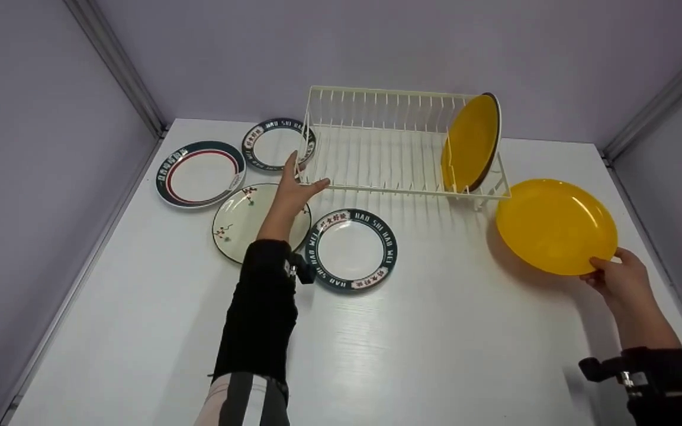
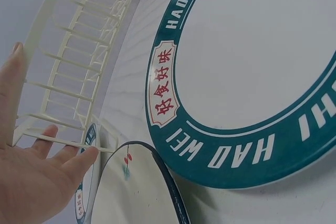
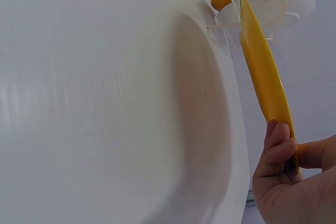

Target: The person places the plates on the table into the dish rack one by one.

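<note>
Yellow plate (image 1: 556, 226) is being held above the right side of the table (image 1: 447, 331), just right of the rack (image 1: 400, 148) and clear of it. The right hand (image 1: 619, 278) is pinching its near rim, fingers curled over the edge and thumb beneath; the right wrist view is showing the plate edge-on (image 3: 265, 72), tilted, with its shadow lying on the table below. A rim grip of this kind is leaving the plate's face free, which would suit turning it on edge.

The left hand (image 1: 293, 189) is lying flat and spread, holding nothing. Its fingers are touching the rack's front left corner, the thumb running up beside the end wires (image 2: 63, 77). Judged from the contact, it is steadying the light wire frame.

A second yellow plate (image 1: 471, 142) is standing on edge in the right end of the rack, leaning against the end wires, with a dark-rimmed plate seemingly behind it. The remaining slots to its left are showing nothing in them.

Four patterned plates are lying flat on the table, left of and in front of the rack:
- a lettered plate (image 1: 353, 248) just in front of the rack, beside the left forearm;
- a floral plate (image 1: 240, 225) partly under the left wrist;
- a banded plate (image 1: 200, 173) to the far left;
- a smaller lettered plate (image 1: 270, 144) by the rack's left end.
</note>
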